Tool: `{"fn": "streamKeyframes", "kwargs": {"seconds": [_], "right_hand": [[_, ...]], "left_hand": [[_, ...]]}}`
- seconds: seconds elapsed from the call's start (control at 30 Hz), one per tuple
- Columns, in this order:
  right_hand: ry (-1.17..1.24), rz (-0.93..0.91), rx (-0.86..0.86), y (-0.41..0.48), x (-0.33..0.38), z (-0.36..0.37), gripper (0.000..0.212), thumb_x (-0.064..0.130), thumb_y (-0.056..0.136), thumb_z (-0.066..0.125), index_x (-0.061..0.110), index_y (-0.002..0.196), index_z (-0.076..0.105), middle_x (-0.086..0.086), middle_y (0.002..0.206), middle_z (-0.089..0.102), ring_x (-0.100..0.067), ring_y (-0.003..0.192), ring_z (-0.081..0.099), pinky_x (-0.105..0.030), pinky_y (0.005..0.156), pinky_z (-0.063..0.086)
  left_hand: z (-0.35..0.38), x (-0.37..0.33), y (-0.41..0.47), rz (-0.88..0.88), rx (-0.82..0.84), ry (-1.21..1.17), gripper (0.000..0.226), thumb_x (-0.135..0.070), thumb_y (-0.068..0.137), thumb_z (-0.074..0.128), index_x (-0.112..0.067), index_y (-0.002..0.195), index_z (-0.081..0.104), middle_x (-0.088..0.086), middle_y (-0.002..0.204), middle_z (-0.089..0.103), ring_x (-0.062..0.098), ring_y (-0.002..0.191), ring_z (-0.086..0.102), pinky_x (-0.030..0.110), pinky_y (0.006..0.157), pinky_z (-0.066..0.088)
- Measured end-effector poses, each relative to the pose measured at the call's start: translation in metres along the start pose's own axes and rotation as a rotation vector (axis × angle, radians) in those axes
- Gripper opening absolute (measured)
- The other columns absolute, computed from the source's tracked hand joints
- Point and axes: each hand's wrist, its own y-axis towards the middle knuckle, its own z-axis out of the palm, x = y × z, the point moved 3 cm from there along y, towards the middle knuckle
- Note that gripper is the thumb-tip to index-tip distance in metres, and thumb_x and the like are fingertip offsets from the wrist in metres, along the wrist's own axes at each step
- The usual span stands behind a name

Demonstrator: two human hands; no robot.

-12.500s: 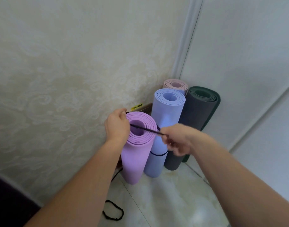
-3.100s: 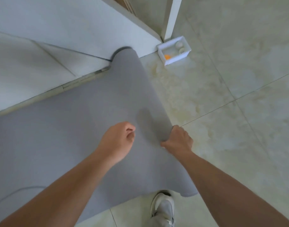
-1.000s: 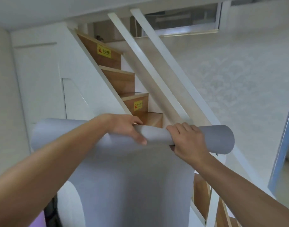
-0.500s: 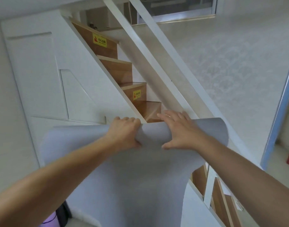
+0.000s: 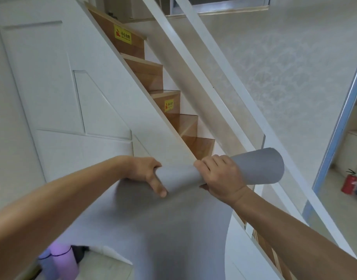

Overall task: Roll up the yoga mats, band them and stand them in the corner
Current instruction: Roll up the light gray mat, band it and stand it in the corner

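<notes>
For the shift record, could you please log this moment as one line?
step: rolling | item: grey foam yoga mat, partly rolled, rest hanging | left hand: grips roll | right hand: grips roll | banding: not yet

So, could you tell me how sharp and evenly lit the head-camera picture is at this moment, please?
Head view: soft, even daylight with no hard shadows; the hanging part of the grey mat is smeared by motion blur; the left hand and right hand gripping its roll are fairly sharp; the wide lens bends the stair rail; the fire extinguisher is blurred.
</notes>
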Motion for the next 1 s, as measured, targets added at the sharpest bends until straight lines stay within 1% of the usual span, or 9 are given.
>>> {"fn": "streamKeyframes", "kwargs": {"seconds": [0.17,0.3,0.4,0.5,0.57,0.63,0.8,0.9,1.0], "right_hand": [[0.419,0.222,0.576,0.008,-0.014,-0.001,0.100,0.069,0.063,0.078,0.032,0.146,0.036,0.003,0.139,0.049,-0.022,0.124,0.047,-0.041,0.103,0.043],[0.479,0.295,0.710,0.016,-0.023,-0.002,0.086,0.061,0.062,0.082,0.039,0.136,0.043,0.011,0.124,0.061,-0.019,0.109,0.060,-0.038,0.085,0.050],[0.247,0.248,0.543,0.015,-0.023,-0.004,0.066,0.060,0.067,0.079,0.036,0.121,0.051,0.010,0.108,0.064,-0.019,0.095,0.063,-0.032,0.070,0.042],[0.051,0.150,0.273,0.002,-0.011,0.005,0.069,0.061,0.060,0.086,0.022,0.110,0.061,-0.002,0.092,0.063,-0.026,0.078,0.060,-0.033,0.063,0.038],[0.026,0.136,0.189,-0.007,-0.002,0.011,0.071,0.059,0.054,0.089,0.016,0.104,0.061,-0.007,0.086,0.061,-0.028,0.072,0.057,-0.036,0.062,0.044],[0.054,0.131,0.234,-0.012,0.005,0.018,0.074,0.058,0.055,0.089,0.017,0.109,0.059,-0.007,0.092,0.061,-0.029,0.079,0.060,-0.038,0.069,0.049],[0.256,0.286,0.400,-0.009,0.000,0.022,0.080,0.057,0.068,0.076,0.031,0.135,0.040,0.003,0.123,0.054,-0.022,0.108,0.054,-0.037,0.089,0.047],[0.292,0.354,0.421,-0.005,-0.008,0.017,0.081,0.062,0.064,0.076,0.035,0.134,0.044,0.006,0.119,0.055,-0.020,0.105,0.054,-0.033,0.080,0.040],[0.300,0.344,0.469,-0.009,-0.011,0.016,0.076,0.062,0.064,0.078,0.034,0.127,0.047,0.007,0.114,0.054,-0.017,0.103,0.053,-0.029,0.073,0.031]], "left_hand": [[0.027,-0.002,0.016,0.045,-0.628,0.610,0.066,-0.065,0.061,0.076,-0.030,0.111,0.052,-0.007,0.103,0.065,0.020,0.092,0.062,0.032,0.072,0.045],[0.035,-0.023,0.017,0.172,-0.889,0.903,0.067,-0.062,0.072,0.069,-0.022,0.121,0.049,0.001,0.109,0.058,0.026,0.095,0.058,0.036,0.076,0.041],[0.039,-0.021,0.016,0.177,-0.723,0.801,0.072,-0.065,0.069,0.072,-0.025,0.122,0.045,-0.002,0.107,0.056,0.024,0.093,0.058,0.034,0.071,0.038],[0.035,-0.009,0.014,0.110,-0.242,0.305,0.064,-0.060,0.062,0.083,-0.030,0.110,0.054,-0.009,0.104,0.063,0.016,0.093,0.061,0.034,0.083,0.049],[0.035,-0.001,0.013,0.068,-0.071,0.043,0.057,-0.048,0.058,0.092,-0.026,0.103,0.064,-0.009,0.100,0.069,0.013,0.091,0.066,0.036,0.090,0.055],[0.037,0.002,0.012,0.024,-0.171,0.159,0.054,-0.048,0.060,0.091,-0.024,0.101,0.064,-0.008,0.098,0.068,0.014,0.088,0.065,0.031,0.083,0.054],[0.043,-0.012,0.010,0.058,-0.854,0.810,0.057,-0.056,0.073,0.074,-0.016,0.106,0.050,0.005,0.100,0.061,0.030,0.088,0.063,0.033,0.064,0.036],[0.046,-0.008,0.008,0.164,-1.024,0.998,0.072,-0.058,0.047,0.090,-0.009,0.087,0.057,0.009,0.077,0.055,0.026,0.060,0.053,0.032,0.053,0.034],[0.052,0.000,0.010,0.224,-1.025,1.063,0.075,-0.056,0.040,0.089,-0.008,0.087,0.056,0.008,0.076,0.051,0.025,0.060,0.047,0.033,0.054,0.027]]}}
